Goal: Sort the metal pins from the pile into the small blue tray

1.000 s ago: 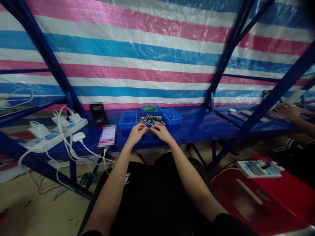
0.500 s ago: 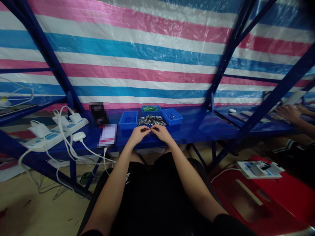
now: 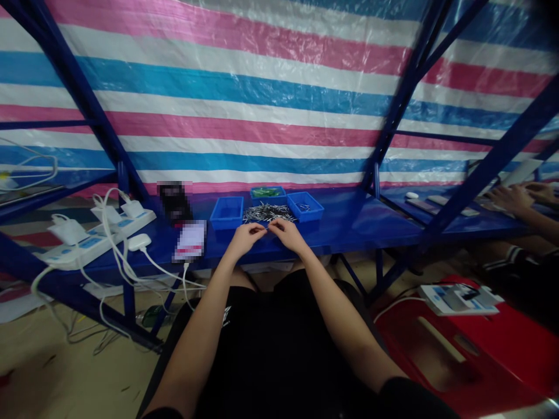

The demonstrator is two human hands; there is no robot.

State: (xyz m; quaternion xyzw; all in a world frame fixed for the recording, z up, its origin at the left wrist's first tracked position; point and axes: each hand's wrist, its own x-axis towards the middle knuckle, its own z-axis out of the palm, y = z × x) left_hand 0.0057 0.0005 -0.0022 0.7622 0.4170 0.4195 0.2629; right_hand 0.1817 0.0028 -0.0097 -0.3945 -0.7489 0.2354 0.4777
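Thin metallic pins [image 3: 271,213] are lying in a heap at twelve o'clock from the left hand [image 3: 245,237] and right hand [image 3: 286,234], whose fingertips are almost meeting, any grip too small to tell.

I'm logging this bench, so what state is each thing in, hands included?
Left hand: pinched; anything held too small to tell.
Right hand: pinched likewise.
Thin pieces: heaped loosely.
Left tray: open-topped, upright.
Back tray: holding green pieces.
Right tray: holding a few thin pieces.
Bench power strip: chargers plugged in.
Blurred phone-like device: cable attached.
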